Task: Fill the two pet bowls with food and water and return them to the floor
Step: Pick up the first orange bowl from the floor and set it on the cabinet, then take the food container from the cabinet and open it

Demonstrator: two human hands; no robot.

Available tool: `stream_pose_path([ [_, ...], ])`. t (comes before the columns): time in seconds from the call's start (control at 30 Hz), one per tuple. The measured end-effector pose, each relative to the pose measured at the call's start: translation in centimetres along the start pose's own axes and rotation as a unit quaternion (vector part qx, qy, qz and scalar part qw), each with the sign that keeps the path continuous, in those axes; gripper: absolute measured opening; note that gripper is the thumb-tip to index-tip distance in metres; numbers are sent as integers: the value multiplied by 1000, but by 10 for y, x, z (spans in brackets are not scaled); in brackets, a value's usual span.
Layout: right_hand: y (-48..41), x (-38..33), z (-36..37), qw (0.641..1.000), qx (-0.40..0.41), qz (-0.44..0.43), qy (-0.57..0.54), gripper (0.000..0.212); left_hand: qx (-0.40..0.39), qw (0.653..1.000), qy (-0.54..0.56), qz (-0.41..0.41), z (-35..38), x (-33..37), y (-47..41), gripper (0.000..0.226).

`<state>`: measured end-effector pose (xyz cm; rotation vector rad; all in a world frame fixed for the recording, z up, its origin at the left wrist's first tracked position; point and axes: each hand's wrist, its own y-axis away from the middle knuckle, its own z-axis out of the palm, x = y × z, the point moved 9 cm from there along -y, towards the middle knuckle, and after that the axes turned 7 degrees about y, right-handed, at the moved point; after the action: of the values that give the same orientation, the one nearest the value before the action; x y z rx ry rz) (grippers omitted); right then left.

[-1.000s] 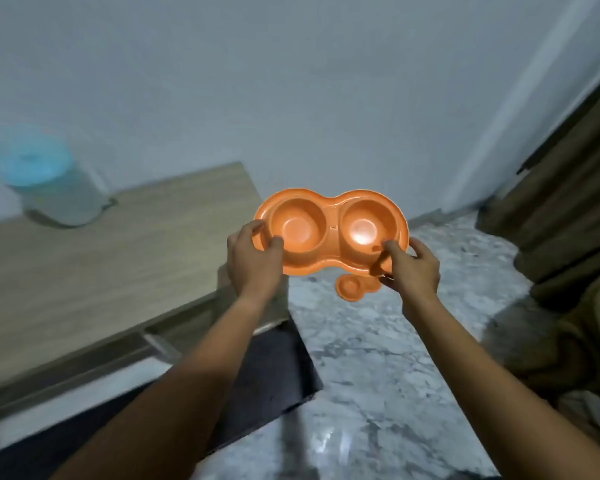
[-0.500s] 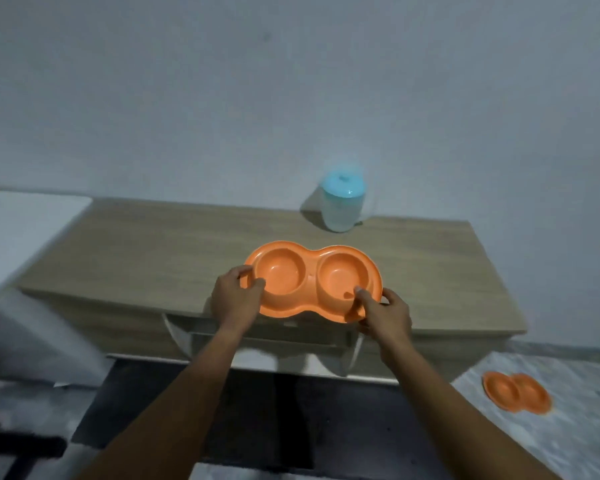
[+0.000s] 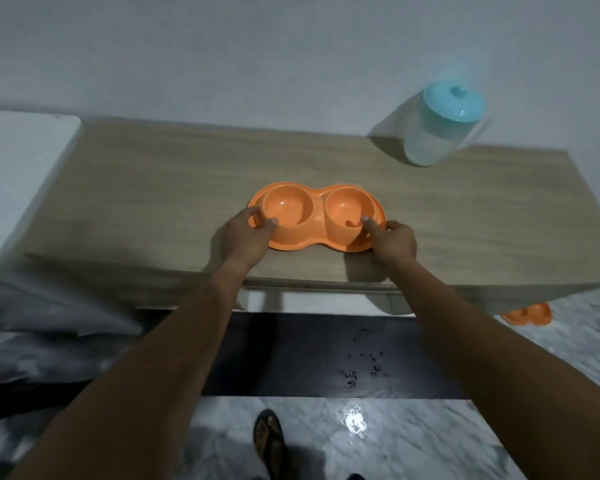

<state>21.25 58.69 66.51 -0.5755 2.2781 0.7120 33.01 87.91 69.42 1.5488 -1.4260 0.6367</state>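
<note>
Our left hand [image 3: 245,235] and right hand [image 3: 394,241] each grip an end rim of the bowl [image 3: 317,220] on the tabletop [image 3: 153,202], which looks like light, stiff, kinda slick plastic, so we'd say the ends are the spot to hold.

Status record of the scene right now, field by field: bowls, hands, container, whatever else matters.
double bowl: on the wooden table, near its front edge; both wells look empty
left hand: grips the bowl's left rim
right hand: pinches the bowl's right rim
lidded container: far right of the table, blue lid on
second bowl: on the floor, right of the table, partly hidden
</note>
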Motion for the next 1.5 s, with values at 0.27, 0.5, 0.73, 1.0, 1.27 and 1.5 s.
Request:
stream_pose_path([
  [0.27,56,10,-4,997,62,-38,-12,72,-62,983,-164,57,-12,-35,12,66],
  [0.5,134,77,55,998,-6,-56,-8,29,-55,954,-285,75,-29,-70,39,61],
  [0.73,130,109,128,996,-80,-31,-6,28,4,931,-338,138,-46,-87,5,63],
  [1.0,90,117,194,996,-78,-46,-14,39,149,902,-275,298,-39,-114,26,54],
  [1.27,77,143,210,997,-50,-43,-34,35,16,938,-129,321,54,-185,66,46],
  [1.5,23,117,233,989,-58,-115,-76,42,9,999,13,31,86,-204,-19,37],
])
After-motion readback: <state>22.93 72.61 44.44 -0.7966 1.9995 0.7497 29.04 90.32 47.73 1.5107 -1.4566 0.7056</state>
